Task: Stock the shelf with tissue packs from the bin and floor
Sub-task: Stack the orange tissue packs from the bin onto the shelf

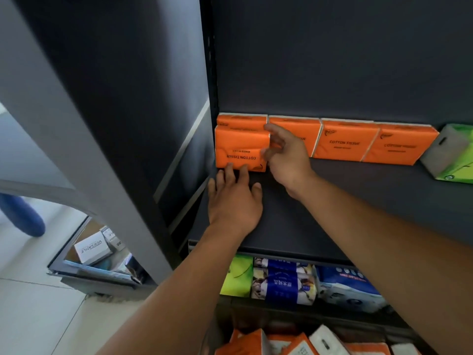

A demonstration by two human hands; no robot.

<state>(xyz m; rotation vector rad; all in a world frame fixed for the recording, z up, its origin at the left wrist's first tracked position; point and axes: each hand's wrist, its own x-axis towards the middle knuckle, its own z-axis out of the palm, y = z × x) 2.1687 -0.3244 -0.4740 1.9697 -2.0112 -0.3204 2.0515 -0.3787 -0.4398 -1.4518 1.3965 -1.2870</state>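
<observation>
Nearest us, orange-and-white plastic tissue packs [256,342] lie loose beneath our forearms. Further on, our left grip [234,198] lies flat on the dark grey shelf [332,201], its straight fingertips touching the orange plastic-wrapped cotton tissue pack [240,147] just ahead. Our right grip [286,155] clamps that pack's right end. Beyond both grips, a row of matching orange packs [345,139] lines the back.

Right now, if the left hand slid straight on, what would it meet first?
The front orange pack; the left hand lies flat on the shelf, fingertips seemingly touching its near edge.
</observation>
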